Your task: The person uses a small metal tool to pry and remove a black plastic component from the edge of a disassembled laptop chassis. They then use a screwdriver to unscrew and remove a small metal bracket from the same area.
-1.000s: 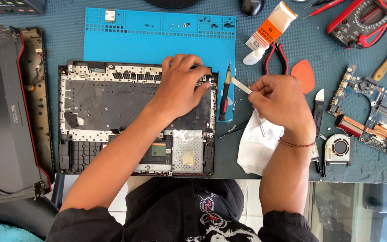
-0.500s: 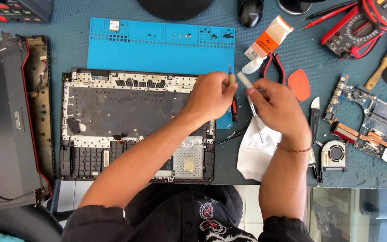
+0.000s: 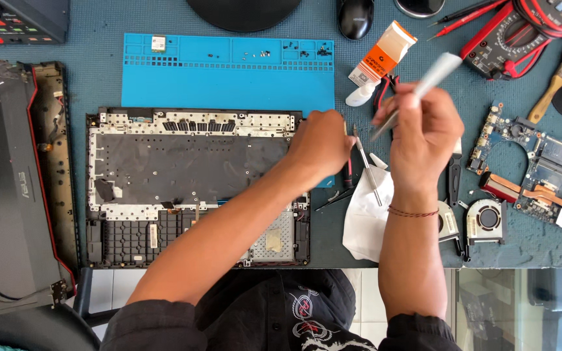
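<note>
An opened laptop base (image 3: pixel 196 188) lies keyboard-side down on the blue-grey table. My left hand (image 3: pixel 323 146) reaches across it to its right edge, fingers curled over a red-and-black screwdriver (image 3: pixel 348 174) that lies on the corner of the blue work mat (image 3: pixel 229 71). My right hand (image 3: pixel 424 133) is raised above the table and grips a thin white-handled tool (image 3: pixel 434 75) with a metal tip, blurred, pointing down-left. Metal tweezers (image 3: pixel 367 170) rest on a white cloth (image 3: pixel 365 218) between my two hands.
A laptop lid (image 3: pixel 8 195) and bezel lie at the left. On the right are a motherboard (image 3: pixel 541 169), a fan (image 3: pixel 486 218), a brush (image 3: pixel 557 81) and a multimeter (image 3: pixel 521 32). An orange-and-white box (image 3: pixel 385 55) and a mouse (image 3: pixel 356 16) sit at the back.
My left hand slid right from the middle of the laptop base to the screwdriver. My right hand rose and tilted the white tool up to the right.
</note>
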